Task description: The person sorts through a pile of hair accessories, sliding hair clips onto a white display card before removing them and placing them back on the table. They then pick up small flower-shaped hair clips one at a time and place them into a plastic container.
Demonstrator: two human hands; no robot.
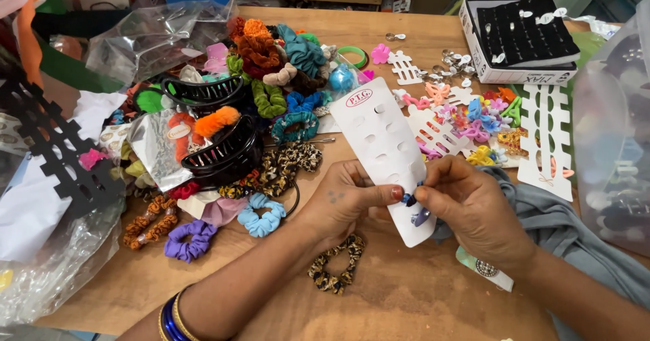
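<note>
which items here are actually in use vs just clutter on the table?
In use:
left hand holding the white slotted card
right hand pinching a small blue clip at the card

Lying about:
scrunchie pile
black claw clips
leopard scrunchie
ring box
small coloured clips

White display card (388, 153): long, round-cornered, punched with oval holes, a red oval label at its top; held at the bench's (420, 300) middle by the left hand (345, 202) and right hand (474, 209).
Slotted white cards (550, 138): empty, lying flat toward the bench's right edge.
Ring box (518, 40): white cardboard with black insert, at the far right corner.
Clear plastic bags (152, 36): crumpled, at the far left corner.
Silver foil packet (159, 148): left of middle, beside black hair claws.
Clear bag (616, 131): at the right edge, contents blurred.
Black slotted card (57, 151): at the left edge.
Small white tag (484, 270): under the right wrist.
</note>
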